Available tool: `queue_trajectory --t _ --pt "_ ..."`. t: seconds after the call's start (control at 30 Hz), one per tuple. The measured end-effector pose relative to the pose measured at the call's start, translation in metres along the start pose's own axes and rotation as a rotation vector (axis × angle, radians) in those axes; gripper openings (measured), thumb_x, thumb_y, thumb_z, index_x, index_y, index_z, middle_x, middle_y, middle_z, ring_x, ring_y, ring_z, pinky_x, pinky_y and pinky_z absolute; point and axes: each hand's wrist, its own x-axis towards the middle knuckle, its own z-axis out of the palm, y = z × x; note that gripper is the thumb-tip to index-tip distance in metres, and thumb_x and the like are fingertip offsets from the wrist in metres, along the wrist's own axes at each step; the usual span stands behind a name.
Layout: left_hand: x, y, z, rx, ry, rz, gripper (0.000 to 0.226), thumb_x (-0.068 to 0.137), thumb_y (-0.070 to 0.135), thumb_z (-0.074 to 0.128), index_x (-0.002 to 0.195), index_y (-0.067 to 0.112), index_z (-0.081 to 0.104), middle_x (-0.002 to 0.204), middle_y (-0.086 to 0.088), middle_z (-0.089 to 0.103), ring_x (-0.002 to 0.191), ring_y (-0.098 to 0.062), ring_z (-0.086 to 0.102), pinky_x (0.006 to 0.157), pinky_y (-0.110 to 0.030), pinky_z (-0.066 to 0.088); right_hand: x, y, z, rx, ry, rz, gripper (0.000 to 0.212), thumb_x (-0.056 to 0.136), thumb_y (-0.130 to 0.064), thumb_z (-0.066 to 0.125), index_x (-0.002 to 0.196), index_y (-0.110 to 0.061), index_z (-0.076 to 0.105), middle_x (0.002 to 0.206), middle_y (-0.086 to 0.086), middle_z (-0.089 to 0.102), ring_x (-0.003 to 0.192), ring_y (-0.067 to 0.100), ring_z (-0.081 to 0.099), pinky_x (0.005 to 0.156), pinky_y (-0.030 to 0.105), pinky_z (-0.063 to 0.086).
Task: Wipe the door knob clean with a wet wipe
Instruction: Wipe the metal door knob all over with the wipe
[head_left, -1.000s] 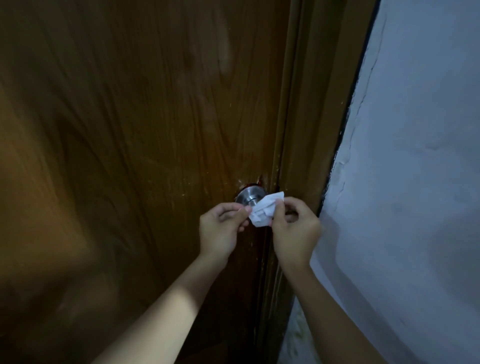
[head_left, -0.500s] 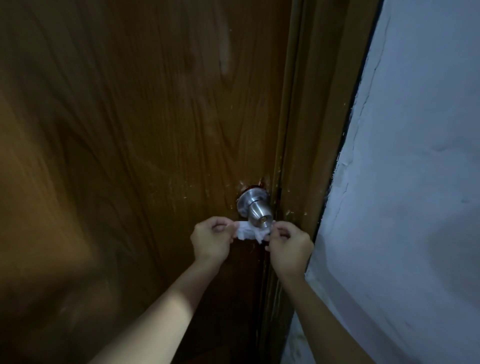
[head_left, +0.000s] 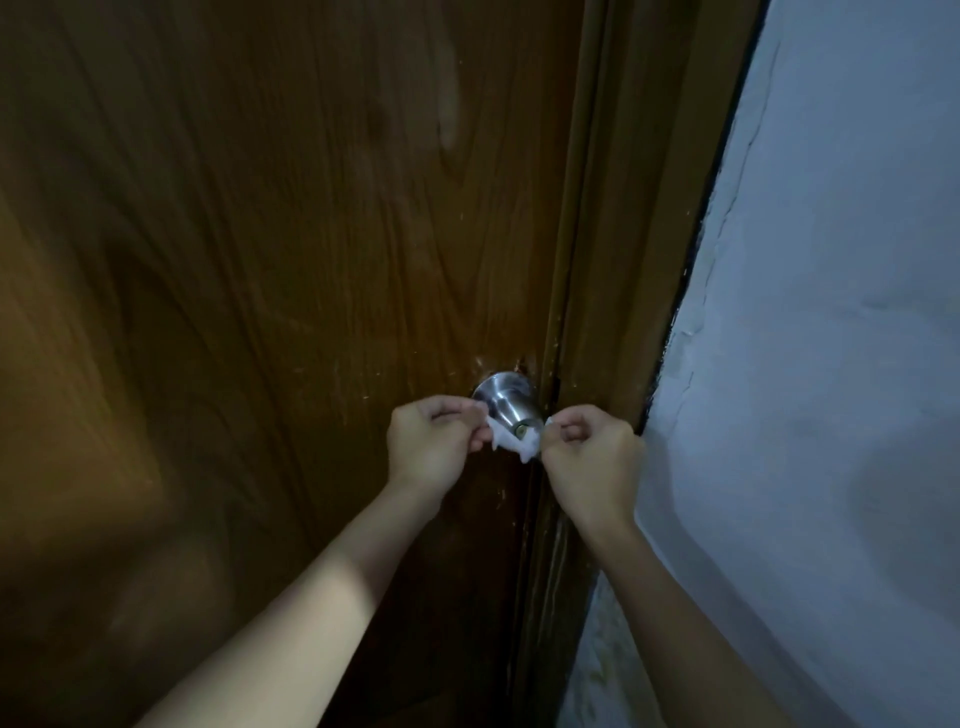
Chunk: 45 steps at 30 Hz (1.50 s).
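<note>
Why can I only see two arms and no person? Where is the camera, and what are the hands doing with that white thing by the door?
The camera sits on the person's head and looks forward and down, so you see what they see: just their own two arms reaching out. There is only this one view.

In front of them is a brown wooden door with its door frame beside it, and a pale wall on the right.

The shiny metal thing is the door knob. The white thing is a wet wipe. The left hand pinches one end of it and the right hand pinches the other end, so the wipe is stretched under and around the lower part of the knob. The top of the knob is uncovered.

It looks like they are cleaning the knob with the wipe.
</note>
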Motion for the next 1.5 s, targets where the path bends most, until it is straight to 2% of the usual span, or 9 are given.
queue_trajectory --t 0.27,0.43,0.6,0.73,0.87,1.1,1.2,1.43,1.5 --pt "0.005 0.013 0.005 -0.131 0.176 0.162 0.008 0.083 0.011 0.063 0.089 0.014 0.066 0.079 -0.002 0.071 0.072 -0.01 0.069 0.066 -0.019 0.055 0.004 -0.01 -0.005 0.129 0.185 -0.145 0.009 0.086 -0.01 0.058 0.086 -0.018 0.062 0.066 -0.009 0.059 0.061 0.012 0.063 0.053 0.021 0.051" --pt "0.003 -0.005 -0.001 0.356 0.097 0.483 0.016 0.084 0.011 0.062 0.098 0.013 0.068 0.098 -0.004 0.066 0.082 -0.002 0.059 0.066 -0.002 0.045 -0.002 0.007 0.002 -0.083 0.096 -0.249 0.017 0.087 -0.009 0.056 0.102 -0.01 0.065 0.09 0.006 0.069 0.075 0.012 0.061 0.058 0.003 0.037" --pt "0.0 -0.019 0.0 0.723 0.036 0.662 0.028 0.085 0.015 0.06 0.112 0.016 0.064 0.12 0.002 0.053 0.11 -0.003 0.039 0.078 -0.004 0.029 -0.007 0.011 0.007 -0.208 -0.03 -0.235 0.026 0.086 -0.01 0.057 0.111 -0.005 0.064 0.116 0.011 0.056 0.095 0.015 0.057 0.072 0.011 0.04" --pt "-0.001 -0.019 0.001 0.781 -0.087 0.754 0.031 0.086 0.008 0.056 0.116 0.014 0.061 0.117 -0.004 0.062 0.11 -0.013 0.051 0.089 -0.023 0.045 -0.004 0.004 0.005 -0.204 -0.023 -0.375 0.031 0.081 0.003 0.059 0.112 -0.001 0.061 0.135 0.017 0.049 0.12 0.024 0.05 0.096 0.024 0.039" --pt "-0.006 -0.025 0.0 0.665 -0.086 0.679 0.03 0.087 0.009 0.055 0.115 0.015 0.062 0.109 -0.003 0.065 0.099 -0.01 0.057 0.086 -0.027 0.05 -0.01 0.011 0.012 -0.272 -0.301 -0.567 0.048 0.08 0.01 0.054 0.127 0.0 0.048 0.135 0.019 0.05 0.13 0.028 0.042 0.109 0.038 0.03" --pt "-0.009 -0.02 -0.008 0.46 0.053 0.537 0.028 0.084 0.019 0.046 0.099 0.014 0.069 0.105 0.002 0.066 0.1 -0.008 0.055 0.083 -0.01 0.037 -0.006 0.019 0.025 -0.27 -0.246 -0.527 0.037 0.086 -0.019 0.06 0.119 -0.003 0.055 0.13 0.019 0.055 0.127 0.032 0.045 0.1 0.044 0.045" --pt "-0.006 -0.017 -0.011 0.438 0.073 0.535 0.03 0.082 0.022 0.043 0.093 0.015 0.07 0.098 0.005 0.064 0.097 -0.011 0.057 0.081 -0.015 0.041 -0.003 0.023 0.026 -0.327 -0.289 -0.706 0.026 0.086 -0.02 0.056 0.102 -0.003 0.065 0.118 0.017 0.064 0.12 0.029 0.052 0.099 0.046 0.046" --pt "-0.005 -0.02 -0.023 0.455 0.094 0.49 0.026 0.085 0.022 0.046 0.084 0.016 0.071 0.088 0.007 0.063 0.091 -0.011 0.058 0.075 -0.014 0.04 -0.003 0.014 0.032 -0.085 -0.036 -0.537 0.01 0.077 -0.006 0.071 0.076 -0.005 0.061 0.083 0.011 0.067 0.079 0.018 0.064 0.073 0.02 0.05" --pt "-0.004 -0.02 -0.024 0.453 0.106 0.494 0.023 0.086 0.019 0.048 0.085 0.016 0.071 0.088 0.006 0.063 0.09 -0.011 0.059 0.074 -0.013 0.039 -0.004 0.011 0.035 -0.1 -0.078 -0.614 0.008 0.077 0.001 0.068 0.081 -0.004 0.064 0.084 0.012 0.068 0.084 0.019 0.064 0.083 0.023 0.051"
